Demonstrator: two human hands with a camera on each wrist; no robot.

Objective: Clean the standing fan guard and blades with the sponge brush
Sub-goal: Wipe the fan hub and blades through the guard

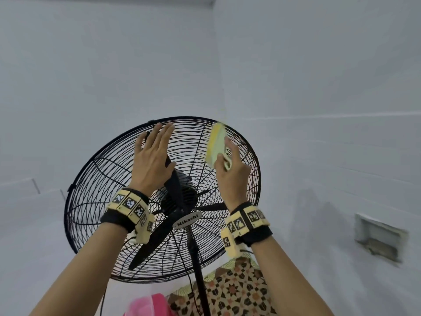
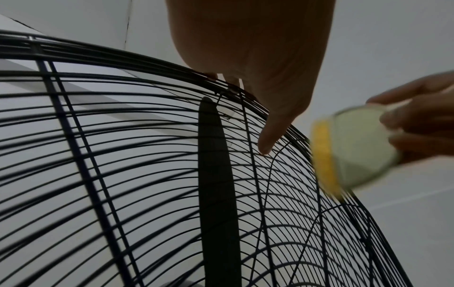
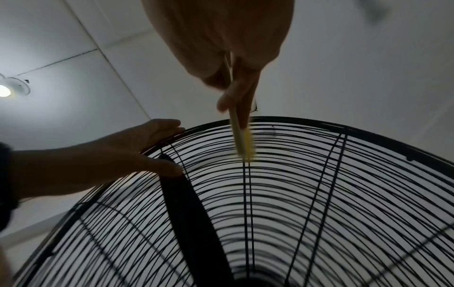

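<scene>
Left hand flat on the fan guard, fingers straight and close together, tips up at the top rim. Right hand pinches the sponge brush by its handle, fingers curled tight round it, yellow sponge face against the wires just right of the left hand. A black blade stands upright behind the guard.
</scene>
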